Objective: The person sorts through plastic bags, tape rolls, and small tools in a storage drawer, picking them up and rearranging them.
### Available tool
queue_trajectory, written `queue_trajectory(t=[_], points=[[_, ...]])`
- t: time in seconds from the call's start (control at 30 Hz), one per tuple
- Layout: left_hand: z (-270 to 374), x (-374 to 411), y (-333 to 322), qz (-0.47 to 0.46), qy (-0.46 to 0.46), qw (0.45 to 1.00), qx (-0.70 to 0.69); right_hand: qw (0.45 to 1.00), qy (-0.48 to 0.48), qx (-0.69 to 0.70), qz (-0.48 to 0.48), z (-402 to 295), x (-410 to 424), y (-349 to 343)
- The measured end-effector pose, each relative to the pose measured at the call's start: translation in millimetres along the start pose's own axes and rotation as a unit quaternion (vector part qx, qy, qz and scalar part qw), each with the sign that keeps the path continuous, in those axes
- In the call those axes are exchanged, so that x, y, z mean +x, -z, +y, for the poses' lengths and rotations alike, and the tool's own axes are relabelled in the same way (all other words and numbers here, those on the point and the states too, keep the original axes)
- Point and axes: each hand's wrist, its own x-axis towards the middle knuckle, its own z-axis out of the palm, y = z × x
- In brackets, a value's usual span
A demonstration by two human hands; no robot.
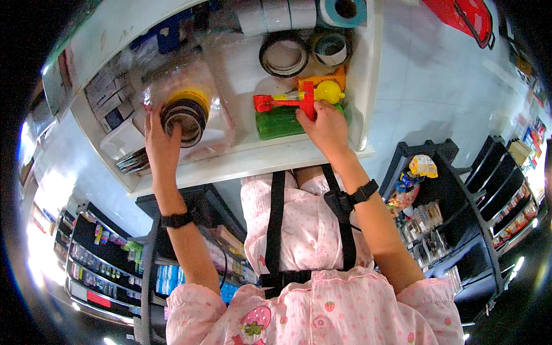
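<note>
Inside a white open drawer (241, 157), my left hand (161, 138) grips a stack of tape rolls (185, 123). The thumb reaches into the core and the other fingers stay at the outer left side. The stack's far roll is yellow, and dark brown ones lie nearer. At the drawer's right side, my right hand (326, 128) pinches a red plastic tool (308, 97), perhaps a tape dispenser. Below that tool lies a green wrapped bundle (278, 123). A yellow bulb-shaped object (329, 91) sits just beyond my fingers, with an orange item (321, 80) behind it.
A dark tape roll (283, 55) and a teal-edged roll (331, 48) lie farther back. White rolls (278, 17) line the far end. Small boxes (108, 97) fill the left corner. Black shelving (457, 215) stands at right, and a red bag (468, 17) lies at upper right.
</note>
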Motion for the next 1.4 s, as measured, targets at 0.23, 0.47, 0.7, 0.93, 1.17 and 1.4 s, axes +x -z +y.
queue_trajectory(t=[0.23,0.47,0.7,0.93,1.17,1.4], points=[[21.8,20.2,1.3,-0.052,0.096,0.991,0.074,1.0,0.027,0.002,-0.005,-24.7,7.0,15.3],[44.2,27.3,17.2,-0.018,0.068,0.997,0.04,0.999,0.009,0.03,-0.02,-10.4,1.0,0.8],[102.5,62.3,0.2,-0.009,-0.086,0.996,0.024,0.999,0.017,0.05,0.003,2.3,-4.6,-10.7],[115.8,95.1,-32.6,-0.055,-0.113,0.982,0.141,0.998,0.017,0.059,0.018,1.0,-4.1,-12.6],[130.7,98.9,-47.7,-0.076,-0.121,0.974,0.173,0.999,0.021,0.006,0.028,1.7,-5.4,-14.0],[112.6,99.5,-49.2,-0.111,-0.105,0.978,0.139,0.999,0.032,-0.002,0.038,3.9,-4.4,-16.4]])
